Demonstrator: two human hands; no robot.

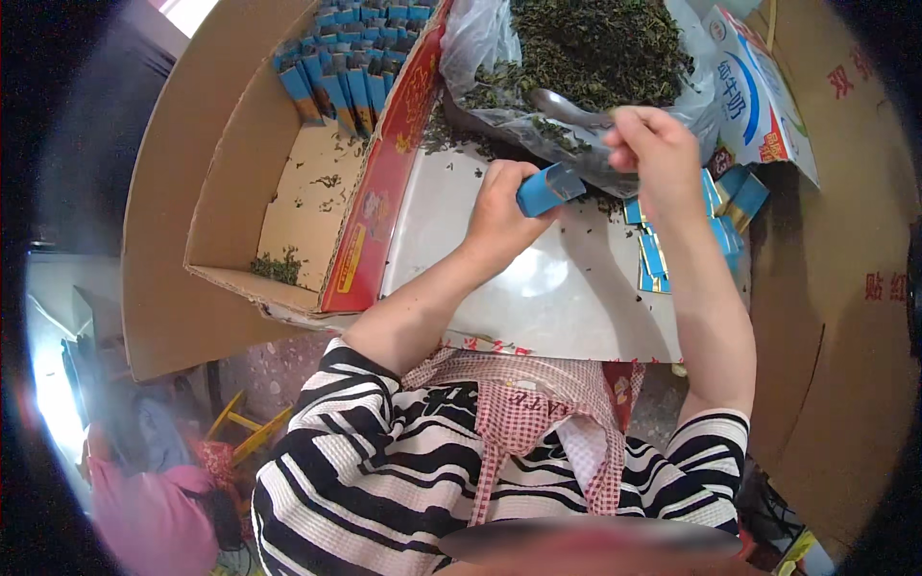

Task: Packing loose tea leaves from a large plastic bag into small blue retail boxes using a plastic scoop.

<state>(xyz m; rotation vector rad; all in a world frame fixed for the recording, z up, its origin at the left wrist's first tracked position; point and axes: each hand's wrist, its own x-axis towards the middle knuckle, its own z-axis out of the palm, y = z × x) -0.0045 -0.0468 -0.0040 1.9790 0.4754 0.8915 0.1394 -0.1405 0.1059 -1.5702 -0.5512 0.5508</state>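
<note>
My left hand (504,209) grips a small blue packet (540,193), its top edge spread open toward the right. In my right hand (659,147) is a metal spoon (569,108), its bowl pointing left just above the rim of a clear plastic bag (479,43). Dark green dried tea leaves (605,50) are heaped in that bag. Beneath my right forearm, several flat blue and gold packets (654,255) lie in a loose pile on the white board (461,288). Whether the packet in my left hand contains leaves cannot be seen.
A cardboard box (230,209) with a red side (374,165) stands left, holding rows of blue packets (346,72) and stray leaves (277,266). A milk carton panel (756,93) leans at right by brown cardboard (828,237). A person in pink (155,511) is at lower left.
</note>
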